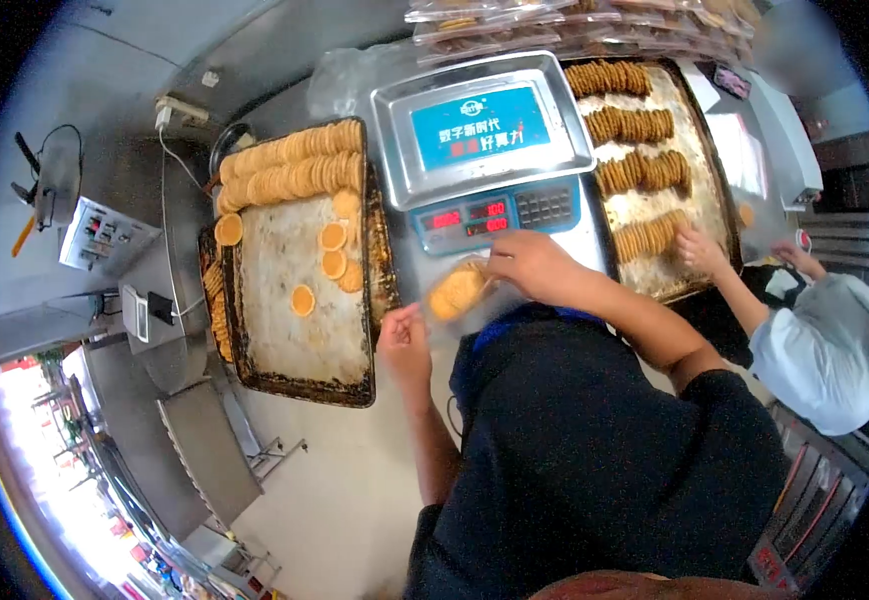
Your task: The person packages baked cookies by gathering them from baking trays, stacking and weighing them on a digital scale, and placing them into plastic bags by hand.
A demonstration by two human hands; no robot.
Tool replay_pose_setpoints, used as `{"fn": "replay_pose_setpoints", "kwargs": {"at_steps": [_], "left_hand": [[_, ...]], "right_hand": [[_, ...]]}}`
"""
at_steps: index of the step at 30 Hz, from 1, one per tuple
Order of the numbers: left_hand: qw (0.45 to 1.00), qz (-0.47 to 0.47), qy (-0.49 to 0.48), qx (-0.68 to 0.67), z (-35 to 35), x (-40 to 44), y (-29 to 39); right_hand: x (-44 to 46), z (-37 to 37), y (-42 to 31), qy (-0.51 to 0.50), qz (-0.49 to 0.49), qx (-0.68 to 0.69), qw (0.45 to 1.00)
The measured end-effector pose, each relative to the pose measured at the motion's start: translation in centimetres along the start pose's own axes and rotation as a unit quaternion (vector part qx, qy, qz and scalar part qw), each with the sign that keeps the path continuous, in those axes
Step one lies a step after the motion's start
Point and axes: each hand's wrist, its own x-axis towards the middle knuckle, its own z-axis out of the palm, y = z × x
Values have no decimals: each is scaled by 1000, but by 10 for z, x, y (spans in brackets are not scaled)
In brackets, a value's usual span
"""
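Observation:
A clear plastic bag (458, 291) with round golden cookies inside hangs between my two hands, in front of the scale. Its left edge is pinched by the fingertips of my left hand (405, 345). My right hand (538, 268) is closed on the opposite edge, just below the scale's keypad. The digital scale (500, 215) shows red numbers and carries a metal weighing pan (395, 130). To the left, a dark-rimmed baking tray (285, 260) holds rows of cookies (295, 165) along its far side, plus several loose cookies (334, 264) at its right.
On the right, another baking tray (710, 150) holds several rows of browner cookies (645, 173). A co-worker's hand (700, 250) reaches to its nearest row. Filled plastic packets (595, 28) are piled behind the scale. A power socket with a cable (183, 112) is on the left wall.

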Motion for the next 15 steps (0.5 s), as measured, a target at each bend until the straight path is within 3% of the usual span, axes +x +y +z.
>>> {"fn": "replay_pose_setpoints", "kwargs": {"at_steps": [4,6,8,10,13,15], "left_hand": [[992,34,-74,-101,-12,-2,3],[995,43,-85,-30,-10,1,-8],[994,104,-35,18,-10,4,-16],[988,104,-18,110,-12,2,-13],[972,203,-20,115,-11,1,-5],[974,199,-39,96,-11,1,-2]], "right_hand": [[1,2,-4,26,8,43,999],[-3,2,0,46,26,30,998],[-3,5,-1,74,5,56,996],[-3,4,-1,82,8,48,995],[-3,5,-2,97,22,78,992],[-3,-2,-5,54,23,81,995]]}}
